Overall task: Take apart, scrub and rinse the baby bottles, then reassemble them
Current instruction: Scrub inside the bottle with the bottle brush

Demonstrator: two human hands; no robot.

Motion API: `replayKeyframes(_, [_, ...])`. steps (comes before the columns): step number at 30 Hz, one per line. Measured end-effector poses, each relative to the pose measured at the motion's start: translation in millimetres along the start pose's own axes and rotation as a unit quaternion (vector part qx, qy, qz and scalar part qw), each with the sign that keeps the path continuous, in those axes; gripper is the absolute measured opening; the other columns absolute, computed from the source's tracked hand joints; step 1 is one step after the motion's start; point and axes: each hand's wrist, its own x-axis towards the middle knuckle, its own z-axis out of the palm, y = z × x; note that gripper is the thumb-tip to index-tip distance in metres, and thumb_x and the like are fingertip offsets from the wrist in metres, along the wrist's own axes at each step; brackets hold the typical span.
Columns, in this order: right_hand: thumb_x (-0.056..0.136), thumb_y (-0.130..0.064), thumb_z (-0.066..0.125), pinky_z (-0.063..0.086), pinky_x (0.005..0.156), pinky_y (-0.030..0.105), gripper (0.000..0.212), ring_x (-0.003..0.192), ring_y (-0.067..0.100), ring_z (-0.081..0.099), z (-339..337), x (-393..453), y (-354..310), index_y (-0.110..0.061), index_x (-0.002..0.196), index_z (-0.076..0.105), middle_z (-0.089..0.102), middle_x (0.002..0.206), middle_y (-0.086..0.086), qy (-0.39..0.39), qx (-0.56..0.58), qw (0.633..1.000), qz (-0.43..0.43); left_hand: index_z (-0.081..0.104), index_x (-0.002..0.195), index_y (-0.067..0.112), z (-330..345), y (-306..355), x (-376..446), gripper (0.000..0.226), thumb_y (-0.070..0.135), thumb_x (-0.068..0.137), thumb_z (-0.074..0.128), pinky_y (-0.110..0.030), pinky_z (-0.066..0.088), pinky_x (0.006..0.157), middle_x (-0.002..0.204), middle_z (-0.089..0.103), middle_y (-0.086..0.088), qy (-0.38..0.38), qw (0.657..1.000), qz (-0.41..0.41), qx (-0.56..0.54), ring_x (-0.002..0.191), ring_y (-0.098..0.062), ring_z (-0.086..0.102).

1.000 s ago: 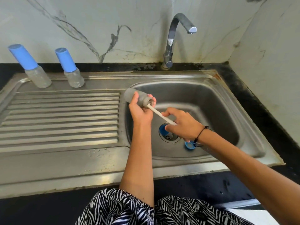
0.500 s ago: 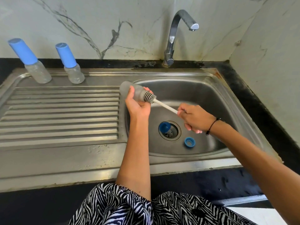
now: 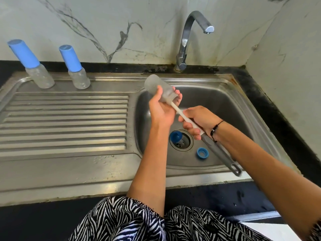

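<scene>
**Brush deep in the bottle over the sink**

The left hand [image 3: 161,112] is wrapped round an open, clear bottle [image 3: 159,87], fingers curled about its neck end, holding it tilted with its base up and toward the back left, above the left rim of the sink bowl [image 3: 243,108]. The right hand [image 3: 199,121] grips the white shaft of a bottle brush [image 3: 184,116], fingers closed round it just below the bottle's mouth. The brush head is inside the bottle and cannot be made out clearly through the cloudy wall. The brush's grey handle [image 3: 220,153] runs down and to the right beneath the right wrist, which wears a thin black bracelet [image 3: 216,128].

Below the hands, in the bowl, a blue cap [image 3: 175,136] lies on the drain [image 3: 184,143], and a blue screw ring [image 3: 202,153] lies on the bowl floor just to its right. The tap [image 3: 191,35] stands behind the bowl with its spout over it.

On the back edge of the ribbed draining board [image 3: 66,122] stand two more bottles with tall blue caps, one at far left [image 3: 31,64] and one to its right [image 3: 73,66], near each other and well apart from the hands.
</scene>
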Motion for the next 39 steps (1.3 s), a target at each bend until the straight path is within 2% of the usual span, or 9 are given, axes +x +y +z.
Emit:
replayKeyframes(2, [0.099, -0.015, 0.03, 0.027, 0.029, 0.016, 0.026, 0.027, 0.009, 0.03, 1, -2, 2, -0.006, 0.084, 0.049, 0.039, 0.05, 0.002, -0.021, 0.062, 0.998, 0.004, 0.048, 0.108, 0.001, 3, 1, -2, 0.037, 0.025, 0.081, 0.059, -0.034, 0.053, 0.069, 0.088, 0.055, -0.015, -0.018, 1.0, 0.003, -0.012, 0.07, -0.023, 0.058])
replayKeyframes(5, [0.098, -0.021, 0.039, 0.033, 0.033, 0.022, 0.03, 0.035, 0.016, 0.04, 15, 4, 5, -0.003, 0.081, 0.056, 0.047, 0.055, 0.005, 0.137, -0.083, 0.984, -0.074, 0.047, 0.115, 0.002, 6, 2, -3, 0.035, 0.022, 0.088, 0.056, -0.034, 0.05, 0.075, 0.09, 0.055, -0.014, 0.013, 0.999, 0.027, -0.017, 0.075, -0.022, 0.057])
replayKeyframes(8, [0.098, -0.029, 0.042, 0.042, 0.054, 0.034, 0.032, 0.065, 0.028, 0.053, 26, 11, 10, -0.003, 0.089, 0.057, 0.053, 0.068, 0.005, 0.276, -0.31, 0.895, -0.164, 0.041, 0.131, 0.002, 10, 2, -2, 0.042, 0.02, 0.095, 0.053, -0.032, 0.049, 0.077, 0.098, 0.053, -0.012, 0.07, 0.996, 0.059, 0.024, 0.081, -0.021, 0.057])
replayKeyframes(13, [0.103, -0.027, 0.028, 0.034, 0.059, 0.036, 0.027, 0.078, 0.036, 0.056, 36, 2, 10, -0.008, 0.102, 0.048, 0.052, 0.081, 0.007, 0.276, -0.559, 0.765, -0.163, 0.036, 0.138, 0.006, 12, 7, 3, 0.051, 0.01, 0.093, 0.057, -0.03, 0.05, 0.071, 0.099, 0.055, -0.007, 0.137, 0.974, 0.132, 0.119, 0.079, -0.019, 0.057])
replayKeyframes(23, [0.094, -0.016, 0.04, 0.028, 0.028, 0.018, 0.03, 0.035, 0.016, 0.039, 8, -16, -8, 0.003, 0.08, 0.059, 0.047, 0.058, 0.01, 0.128, -0.323, 0.934, -0.081, 0.032, 0.135, 0.003, -8, 7, 5, 0.046, 0.001, 0.093, 0.053, -0.028, 0.047, 0.066, 0.091, 0.053, -0.007, 0.118, 0.968, 0.173, 0.137, 0.069, -0.018, 0.05])
replayKeyframes(27, [0.098, -0.027, 0.036, 0.035, 0.057, 0.033, 0.033, 0.071, 0.032, 0.05, 20, -13, 15, -0.011, 0.072, 0.048, 0.049, 0.073, 0.01, 0.205, -0.485, 0.839, -0.135, 0.03, 0.135, 0.0, -8, 3, 5, 0.049, 0.001, 0.093, 0.055, -0.031, 0.049, 0.069, 0.094, 0.054, -0.009, 0.157, 0.957, 0.181, 0.161, 0.069, -0.018, 0.053])
replayKeyframes(32, [0.101, -0.025, 0.031, 0.033, 0.059, 0.034, 0.025, 0.086, 0.035, 0.06, 24, -20, 30, -0.011, 0.103, 0.052, 0.061, 0.096, 0.007, 0.263, -0.596, 0.738, -0.175, 0.022, 0.139, 0.001, -13, 0, 11, 0.061, 0.007, 0.091, 0.06, -0.035, 0.049, 0.08, 0.122, 0.051, -0.032, 0.189, 0.939, 0.206, 0.202, 0.079, -0.02, 0.053])
replayKeyframes(35, [0.09, -0.019, 0.058, 0.032, 0.046, 0.03, 0.01, 0.066, 0.03, 0.062, 23, -21, 40, -0.009, 0.09, 0.056, 0.063, 0.082, 0.005, 0.281, -0.65, 0.675, -0.206, 0.024, 0.136, 0.001, -15, -1, 11, 0.056, 0.006, 0.092, 0.058, -0.027, 0.049, 0.062, 0.096, 0.055, -0.016, 0.202, 0.942, 0.2, 0.177, 0.067, -0.015, 0.052])
replayKeyframes(39, [0.057, -0.003, 0.082, 0.021, 0.036, 0.02, 0.029, 0.039, 0.024, 0.048, 13, -23, 45, -0.009, 0.062, 0.054, 0.051, 0.052, 0.004, 0.335, -0.648, 0.639, -0.245, 0.038, 0.131, -0.004, -13, 8, 12, 0.041, 0.009, 0.095, 0.053, -0.027, 0.049, 0.057, 0.088, 0.054, -0.009, 0.19, 0.963, 0.16, 0.106, 0.064, -0.017, 0.053])
